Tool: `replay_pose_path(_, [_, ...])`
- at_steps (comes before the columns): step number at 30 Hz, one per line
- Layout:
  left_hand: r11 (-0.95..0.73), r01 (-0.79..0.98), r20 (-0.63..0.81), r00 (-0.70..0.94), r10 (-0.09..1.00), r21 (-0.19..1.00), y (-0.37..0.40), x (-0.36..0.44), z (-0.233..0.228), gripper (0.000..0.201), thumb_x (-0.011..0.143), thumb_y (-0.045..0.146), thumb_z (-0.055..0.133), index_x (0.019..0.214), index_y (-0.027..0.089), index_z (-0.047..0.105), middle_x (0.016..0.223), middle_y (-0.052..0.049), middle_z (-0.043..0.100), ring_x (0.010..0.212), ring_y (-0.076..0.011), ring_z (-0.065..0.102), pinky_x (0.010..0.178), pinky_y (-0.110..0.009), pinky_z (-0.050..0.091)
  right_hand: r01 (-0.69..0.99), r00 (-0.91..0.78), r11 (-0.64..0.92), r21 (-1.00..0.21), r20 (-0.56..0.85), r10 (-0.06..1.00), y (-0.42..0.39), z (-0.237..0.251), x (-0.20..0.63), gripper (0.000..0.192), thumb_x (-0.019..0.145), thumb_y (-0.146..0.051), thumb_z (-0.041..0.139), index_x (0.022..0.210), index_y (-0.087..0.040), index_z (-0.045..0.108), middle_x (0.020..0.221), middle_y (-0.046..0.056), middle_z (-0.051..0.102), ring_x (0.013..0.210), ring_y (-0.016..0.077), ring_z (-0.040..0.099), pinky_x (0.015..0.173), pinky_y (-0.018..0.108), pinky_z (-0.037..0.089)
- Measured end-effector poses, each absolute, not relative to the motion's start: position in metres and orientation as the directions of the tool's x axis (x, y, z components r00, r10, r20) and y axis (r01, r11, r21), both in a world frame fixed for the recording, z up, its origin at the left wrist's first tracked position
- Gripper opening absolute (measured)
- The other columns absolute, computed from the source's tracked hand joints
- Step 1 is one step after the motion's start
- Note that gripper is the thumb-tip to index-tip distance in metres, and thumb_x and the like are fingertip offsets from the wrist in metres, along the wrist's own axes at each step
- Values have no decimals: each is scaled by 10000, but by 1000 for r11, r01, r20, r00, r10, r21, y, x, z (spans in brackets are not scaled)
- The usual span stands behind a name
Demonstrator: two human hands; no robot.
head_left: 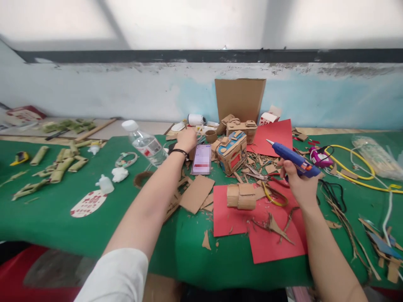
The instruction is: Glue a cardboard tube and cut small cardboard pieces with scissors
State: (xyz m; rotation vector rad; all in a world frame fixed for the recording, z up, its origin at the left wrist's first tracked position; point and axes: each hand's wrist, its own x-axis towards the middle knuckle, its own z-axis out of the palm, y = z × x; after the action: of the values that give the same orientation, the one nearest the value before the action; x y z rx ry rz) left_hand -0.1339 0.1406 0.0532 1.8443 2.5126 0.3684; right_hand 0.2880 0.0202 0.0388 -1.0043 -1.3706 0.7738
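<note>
My right hand (298, 181) grips a blue glue gun (291, 157) with its nozzle pointing up and left, above red paper sheets (273, 241). My left hand (186, 139) reaches far across the green table (94, 218), next to a phone (201, 159) with a lit screen and a small cardboard cup (210, 136); whether it holds anything I cannot tell. A cardboard model with blue and red patches (232, 152) stands between my hands. A folded cardboard piece (242, 196) lies on the red paper.
A clear water bottle (145, 143) leans left of my left arm. Bamboo pieces (59, 165) lie at the left. Yellow and black cables (352, 172) run at the right. Cardboard scraps (197, 193) and scissors (256, 175) litter the middle. A brown board (239, 98) leans on the wall.
</note>
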Motion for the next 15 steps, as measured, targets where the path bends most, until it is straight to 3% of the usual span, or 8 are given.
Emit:
replay_pose_path(3, [288,938,244,-330,912,192,134,-114,60,430,1128,293,449,1466,51,557,1378,-327,731,1337,-409,701,1111,-511,532,174,61,346,-922,361,931,26,36,286,455,912,-654,840,904,-210,737,649,-4,647,552,150,573,527,293,497])
replay_pose_path(4, [253,936,350,-329,877,245,130,-107,64,396,1143,308,425,1435,86,574,1338,-294,749,1303,-391,712,1097,-499,540,193,54,326,-926,341,938,29,34,287,472,915,-672,825,913,-210,729,647,-2,651,542,153,572,534,304,506])
replay_pose_path(6, [54,916,564,-290,773,397,118,-92,72,320,1166,352,423,1350,153,594,1258,-215,773,1207,-324,738,1079,-454,555,241,49,299,-923,319,946,35,29,289,480,934,-688,793,960,-212,729,648,9,661,542,175,593,559,339,532])
replay_pose_path(8, [-261,794,699,-265,664,549,99,-72,79,267,1175,413,465,1312,209,570,1153,-136,778,1063,-249,755,1012,-397,585,304,17,306,-902,327,945,43,21,293,440,958,-662,778,1035,-232,721,703,25,691,596,217,652,609,383,567])
replay_pose_path(11, [-587,400,703,-270,658,703,62,-35,84,325,1148,549,545,1282,254,524,1080,-68,735,839,-164,738,764,-298,598,305,-40,340,-889,345,938,53,10,298,416,963,-601,775,1192,-271,666,881,55,748,677,273,728,694,474,647])
replay_pose_path(13, [-625,126,636,-227,737,770,39,-10,82,360,1101,575,636,1220,265,497,1053,-33,707,747,-127,695,638,-251,554,272,-60,336,-902,333,941,57,5,299,452,950,-573,786,1257,-282,626,1039,93,772,730,292,774,729,507,683])
replay_pose_path(15, [-530,-108,520,-109,847,841,21,11,79,369,1065,535,706,1170,269,472,947,17,669,624,-86,584,524,-203,454,275,-58,351,-895,349,935,58,3,299,495,955,-580,775,1306,-289,583,1251,138,756,788,293,815,764,512,707])
